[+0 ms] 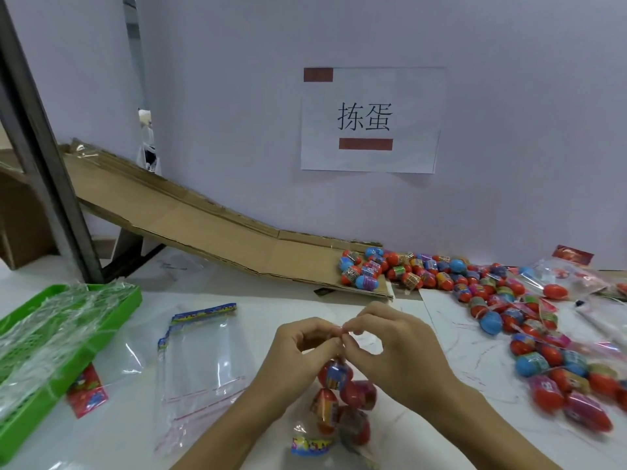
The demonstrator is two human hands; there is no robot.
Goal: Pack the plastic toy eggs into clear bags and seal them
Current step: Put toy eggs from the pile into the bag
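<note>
A clear bag (342, 405) filled with several red and multicoloured toy eggs lies on the white table in front of me, its printed header toward me. My left hand (302, 354) and my right hand (393, 347) both pinch the bag's far end, fingertips meeting above the eggs. A stack of empty clear bags (200, 364) with colourful headers lies to the left. Loose eggs (400, 266) are heaped at the foot of a cardboard ramp (203, 225), and packed egg bags (556, 368) are spread to the right.
A green plastic basket (57, 344) holding clear wrap stands at the left edge, a red label beside it. A paper sign (371, 120) hangs on the wall behind. A dark metal post (44, 157) rises at the far left.
</note>
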